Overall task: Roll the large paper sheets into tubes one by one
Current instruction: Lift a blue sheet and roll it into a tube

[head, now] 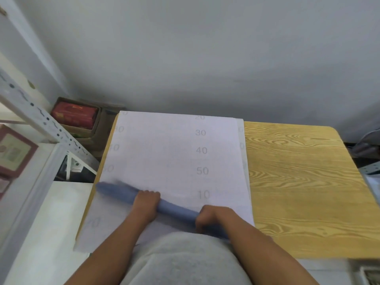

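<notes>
Head view: a blue rolled paper tube (176, 210) lies low in the frame, its long axis slanting from centre left down toward lower right. It rests over white paper sheets (174, 153) printed with faint numbers, spread on the wood-grain desk (298, 182). The left hand (146, 202) and right hand (211, 218) each curl their fingers round the tube. At upper left, a cardboard box (96, 128) holds a red package (75, 115).
</notes>
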